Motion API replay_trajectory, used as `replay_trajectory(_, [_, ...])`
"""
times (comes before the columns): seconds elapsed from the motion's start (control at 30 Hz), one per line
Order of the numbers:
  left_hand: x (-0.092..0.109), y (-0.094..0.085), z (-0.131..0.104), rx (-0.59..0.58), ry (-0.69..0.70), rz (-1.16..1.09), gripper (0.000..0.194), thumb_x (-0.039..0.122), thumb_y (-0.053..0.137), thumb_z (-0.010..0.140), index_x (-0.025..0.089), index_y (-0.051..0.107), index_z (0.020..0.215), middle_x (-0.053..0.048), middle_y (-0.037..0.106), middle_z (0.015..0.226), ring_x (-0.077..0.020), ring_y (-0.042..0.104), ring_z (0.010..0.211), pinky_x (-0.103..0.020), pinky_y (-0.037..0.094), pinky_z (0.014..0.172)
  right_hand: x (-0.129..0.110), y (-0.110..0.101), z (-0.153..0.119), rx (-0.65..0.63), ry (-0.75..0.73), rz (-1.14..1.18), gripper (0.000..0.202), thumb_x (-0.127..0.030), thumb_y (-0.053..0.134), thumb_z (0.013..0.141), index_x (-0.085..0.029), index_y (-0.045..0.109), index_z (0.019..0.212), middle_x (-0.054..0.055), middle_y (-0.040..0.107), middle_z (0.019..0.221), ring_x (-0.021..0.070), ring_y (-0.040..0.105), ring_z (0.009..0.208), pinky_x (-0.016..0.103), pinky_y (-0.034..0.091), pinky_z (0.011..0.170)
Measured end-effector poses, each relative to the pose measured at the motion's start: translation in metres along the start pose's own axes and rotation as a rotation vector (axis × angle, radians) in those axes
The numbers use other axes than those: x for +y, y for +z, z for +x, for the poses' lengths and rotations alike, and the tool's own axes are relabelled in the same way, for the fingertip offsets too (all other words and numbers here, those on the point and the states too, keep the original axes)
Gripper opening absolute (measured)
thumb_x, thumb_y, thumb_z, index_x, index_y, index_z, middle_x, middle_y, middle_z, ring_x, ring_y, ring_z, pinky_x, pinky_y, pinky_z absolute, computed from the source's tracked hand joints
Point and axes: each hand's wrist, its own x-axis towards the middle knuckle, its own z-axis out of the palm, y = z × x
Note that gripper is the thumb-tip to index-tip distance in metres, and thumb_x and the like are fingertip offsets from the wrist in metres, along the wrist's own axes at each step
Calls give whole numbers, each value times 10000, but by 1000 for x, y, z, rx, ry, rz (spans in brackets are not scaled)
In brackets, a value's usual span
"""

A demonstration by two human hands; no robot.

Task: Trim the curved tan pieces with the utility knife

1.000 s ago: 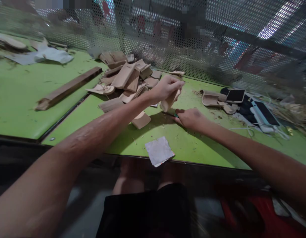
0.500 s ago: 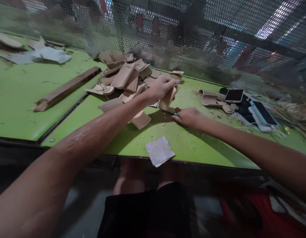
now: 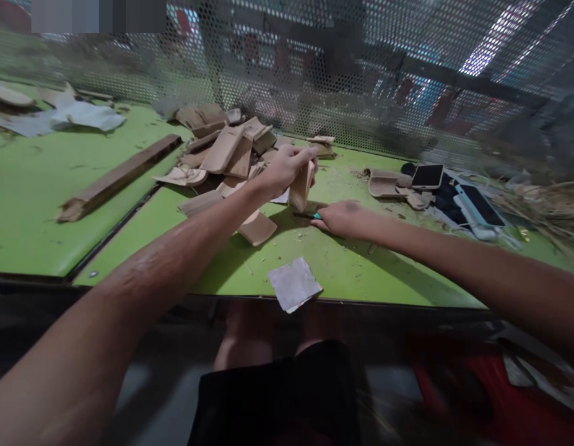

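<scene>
My left hand (image 3: 291,166) is closed around the upper part of a curved bamboo piece (image 3: 300,189), which it holds upright over the green table (image 3: 249,272). In my right hand (image 3: 340,217) is a knife (image 3: 314,216) with a teal handle; its dark blade points left, close to the lower end of the bamboo piece. I cannot tell whether blade and bamboo touch. Beside my left forearm lies another bamboo piece (image 3: 257,228). A heap of cut bamboo pieces (image 3: 226,148) sits behind that hand. Folded sandpaper-like sheets (image 3: 295,284) rest at the table's front edge.
To the left lies a long wooden bar (image 3: 122,176), with a crumpled white sheet (image 3: 89,116) behind it. A half-round bamboo piece (image 3: 384,184), phones (image 3: 427,176) and cables occupy the right. Perforated metal mesh (image 3: 287,80) rises along the back.
The view has shifted a little, so most things on the table appear slightly further left. Both hands keep their holds, with the knife still near the bottom of the bamboo piece.
</scene>
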Motion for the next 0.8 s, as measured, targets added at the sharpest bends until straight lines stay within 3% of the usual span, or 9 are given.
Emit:
replay_trajectory(0.17, [2, 6, 0, 120, 74, 198, 511, 540, 444, 982, 210, 416, 593, 19, 409, 452, -109, 484, 488, -235, 377, 459, 3, 12, -8, 105, 51, 13, 549, -491, 248, 1031, -115, 621, 1177, 175, 745, 918, 263, 680, 789, 302, 319, 586])
replay_trajectory(0.33, [2, 9, -1, 206, 171, 404, 513, 495, 461, 977, 220, 357, 557, 14, 298, 468, -137, 482, 555, -274, 363, 514, 7, 10, -16, 132, 119, 27, 509, -432, 240, 1029, -111, 612, 1161, 179, 737, 941, 267, 677, 841, 315, 290, 593])
replay_trajectory(0.53, [2, 6, 1, 201, 202, 447, 474, 509, 492, 951, 225, 410, 579, -14, 359, 487, -195, 554, 712, -300, 407, 648, 7, 7, -15, 89, 148, 25, 511, -413, 237, 1027, -103, 599, 1211, 177, 739, 929, 264, 676, 816, 320, 272, 564])
replay_trajectory(0.8, [-1, 11, 4, 223, 213, 476, 413, 402, 470, 964, 215, 440, 597, -23, 394, 522, -199, 568, 791, -291, 397, 719, 9, 12, -4, 57, 173, 11, 512, -424, 269, 1025, -93, 573, 1272, 189, 745, 894, 267, 681, 765, 306, 308, 577])
